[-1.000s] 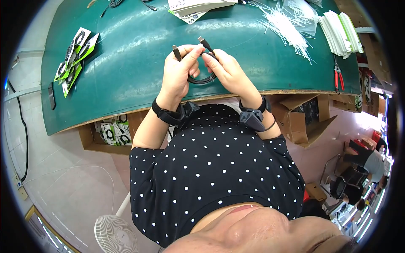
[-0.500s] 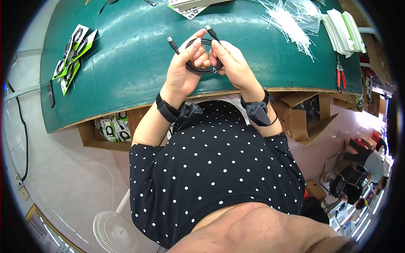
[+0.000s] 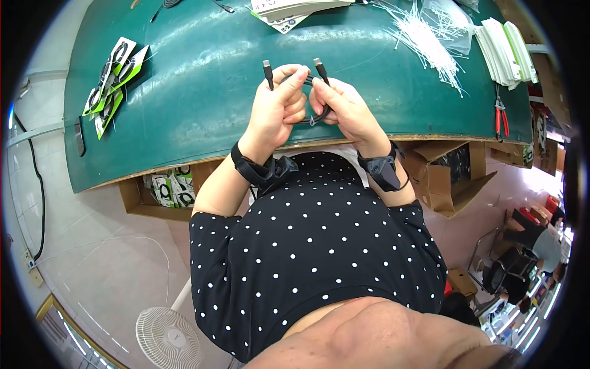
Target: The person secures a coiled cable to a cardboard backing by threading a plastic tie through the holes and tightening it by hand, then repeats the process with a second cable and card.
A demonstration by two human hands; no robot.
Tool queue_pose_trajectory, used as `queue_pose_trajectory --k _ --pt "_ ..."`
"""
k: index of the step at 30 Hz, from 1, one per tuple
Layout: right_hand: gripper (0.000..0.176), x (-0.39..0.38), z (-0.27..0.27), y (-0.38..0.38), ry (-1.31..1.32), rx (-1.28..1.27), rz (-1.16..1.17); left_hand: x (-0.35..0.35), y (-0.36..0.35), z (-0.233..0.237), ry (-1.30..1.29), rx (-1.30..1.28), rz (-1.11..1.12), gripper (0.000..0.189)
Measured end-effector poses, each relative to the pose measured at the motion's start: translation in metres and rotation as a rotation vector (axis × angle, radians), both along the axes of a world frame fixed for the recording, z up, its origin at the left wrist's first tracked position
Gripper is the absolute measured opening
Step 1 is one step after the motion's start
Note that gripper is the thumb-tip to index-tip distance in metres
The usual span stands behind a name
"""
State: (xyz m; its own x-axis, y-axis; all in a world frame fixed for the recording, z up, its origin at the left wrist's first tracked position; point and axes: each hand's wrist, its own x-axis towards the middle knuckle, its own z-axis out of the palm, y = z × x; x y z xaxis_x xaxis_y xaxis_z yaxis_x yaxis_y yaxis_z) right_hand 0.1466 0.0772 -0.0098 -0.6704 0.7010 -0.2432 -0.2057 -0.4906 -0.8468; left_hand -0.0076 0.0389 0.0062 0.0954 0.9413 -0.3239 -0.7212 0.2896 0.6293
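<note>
A coiled black cable [image 3: 321, 115] is held between both hands above the near edge of the green table [image 3: 203, 92]. My left hand [image 3: 279, 107] is closed around the coil's left side, with one connector [image 3: 268, 72] sticking up beside the fingers. The coil's right side is pinched by my right hand [image 3: 344, 107], and the other connector [image 3: 320, 69] points up above it. A small tie [image 3: 312, 121] sits on the lower part of the coil. Fingers hide much of the loop.
Carded black cables [image 3: 110, 86] lie at the left. White ties [image 3: 430, 52], a stack of cards [image 3: 501, 52] and red-handled pliers [image 3: 501, 117] are at the right. Open cardboard boxes [image 3: 452, 184] stand under the table edge. Other people [image 3: 544, 246] are far off at lower right.
Both hands have moved slightly lower in view with the cable. My left fingers have closed further over the coil, which shows less, and the left connector now points more upright.
</note>
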Motion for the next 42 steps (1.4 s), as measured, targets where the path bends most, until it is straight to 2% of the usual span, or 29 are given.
queue_pose_trajectory --k 1,4,8,12,20,25,33,39,42 --pt "0.029 -0.001 0.002 0.0 0.003 0.004 0.002 0.002 -0.001 0.001 0.019 0.002 0.015 0.017" --pt "0.029 -0.002 0.014 -0.002 -0.171 0.274 -0.056 0.002 -0.001 0.003 0.036 0.011 0.011 0.016" --pt "0.03 0.001 0.003 0.002 -0.162 0.458 -0.092 0.003 0.002 0.003 0.047 0.009 -0.029 0.016" --pt "0.032 0.0 0.002 0.001 -0.102 0.315 -0.101 0.004 0.002 0.001 0.102 -0.001 -0.008 0.017" --pt "0.035 -0.002 -0.003 0.005 0.013 0.214 -0.113 0.012 0.002 0.001 0.164 0.045 0.017 0.018" --pt "0.035 0.002 0.0 0.004 0.062 0.218 -0.085 0.018 -0.004 0.004 0.169 0.081 -0.021 0.017" --pt "0.036 0.004 0.004 -0.004 -0.029 0.213 -0.19 0.025 -0.01 -0.004 0.183 0.23 -0.008 0.018" --pt "0.035 0.012 -0.005 -0.003 -0.003 0.267 -0.143 0.032 -0.014 -0.011 0.196 0.241 0.022 0.019" --pt "0.033 0.019 0.004 -0.001 -0.001 0.294 -0.086 0.036 -0.013 -0.013 0.351 0.379 0.031 0.019"
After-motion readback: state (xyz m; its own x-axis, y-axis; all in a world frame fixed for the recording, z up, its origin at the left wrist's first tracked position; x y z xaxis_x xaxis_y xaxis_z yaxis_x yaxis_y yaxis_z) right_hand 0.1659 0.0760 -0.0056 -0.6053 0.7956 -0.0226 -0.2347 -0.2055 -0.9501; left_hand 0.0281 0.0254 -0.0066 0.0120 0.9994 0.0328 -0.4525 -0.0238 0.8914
